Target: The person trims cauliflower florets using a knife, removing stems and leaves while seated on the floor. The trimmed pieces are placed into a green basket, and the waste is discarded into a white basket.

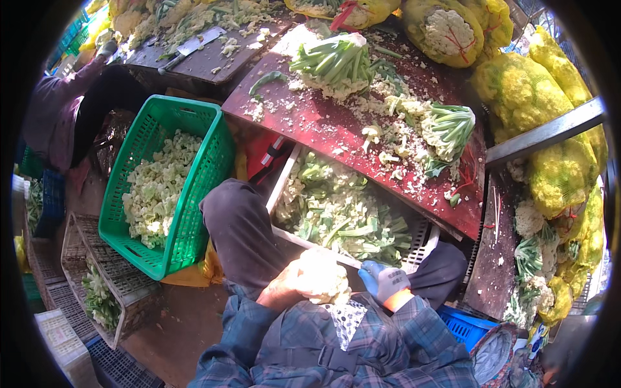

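My bare left hand (285, 286) holds a cauliflower head (324, 277) low in front of my body; sunlight washes out its upper part. Just right of it, my gloved right hand (385, 281), in a white and blue glove, has its fingers curled; whether it grips something is hidden. A white plastic crate (310, 237) with leaves, stems and cauliflower scraps stands between my knees. Beyond it, cauliflower heads with leaf stalks (335, 63) and crumbs lie on a red board (291, 121). Cut florets fill part of the green crate (194, 203) at my left.
Yellow net bags of cauliflower (524, 97) are piled at the right, near a metal bar (543, 131). A cleaver (201, 41) lies on a dark board at the upper left, beside a co-worker's sleeve (80, 80). A tilted crate (116, 286) stands at the lower left.
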The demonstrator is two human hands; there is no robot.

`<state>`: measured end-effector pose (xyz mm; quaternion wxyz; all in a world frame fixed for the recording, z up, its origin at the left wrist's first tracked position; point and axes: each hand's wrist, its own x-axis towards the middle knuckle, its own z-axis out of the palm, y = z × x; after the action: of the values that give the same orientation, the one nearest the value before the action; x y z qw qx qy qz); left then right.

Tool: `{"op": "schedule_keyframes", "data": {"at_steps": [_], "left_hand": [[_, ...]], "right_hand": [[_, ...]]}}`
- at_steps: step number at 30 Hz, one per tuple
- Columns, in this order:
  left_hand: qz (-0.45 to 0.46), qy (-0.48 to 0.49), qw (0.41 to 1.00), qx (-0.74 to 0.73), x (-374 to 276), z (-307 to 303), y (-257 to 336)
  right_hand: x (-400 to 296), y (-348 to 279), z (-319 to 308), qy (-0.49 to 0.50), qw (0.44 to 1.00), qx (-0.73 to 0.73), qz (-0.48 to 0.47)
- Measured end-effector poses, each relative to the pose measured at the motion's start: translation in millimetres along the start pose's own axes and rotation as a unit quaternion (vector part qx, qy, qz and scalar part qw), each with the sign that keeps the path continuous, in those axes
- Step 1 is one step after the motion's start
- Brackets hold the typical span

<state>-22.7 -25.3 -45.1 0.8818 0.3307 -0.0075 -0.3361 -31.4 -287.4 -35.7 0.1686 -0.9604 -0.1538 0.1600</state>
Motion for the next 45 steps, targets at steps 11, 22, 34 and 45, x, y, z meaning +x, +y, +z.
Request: {"op": "schedule_keyframes", "data": {"at_steps": [11,22,34,45], "left_hand": [[0.151,0.092,0.969,-0.173,16,8,21],[0.235,0.185,0.948,-0.105,22,23,9],[0.307,0.246,0.916,-0.073,16,4,6],[0.240,0.130,0.951,-0.144,27,31,9]], "right_hand": [[18,-71,-60,-0.028,0.832,0.529,0.164],[29,-80,-11,0.022,0.935,0.351,0.044],[21,-49,-8,0.043,0.789,0.552,0.268],[41,-73,-17,0.117,0.680,0.702,0.177]]}}
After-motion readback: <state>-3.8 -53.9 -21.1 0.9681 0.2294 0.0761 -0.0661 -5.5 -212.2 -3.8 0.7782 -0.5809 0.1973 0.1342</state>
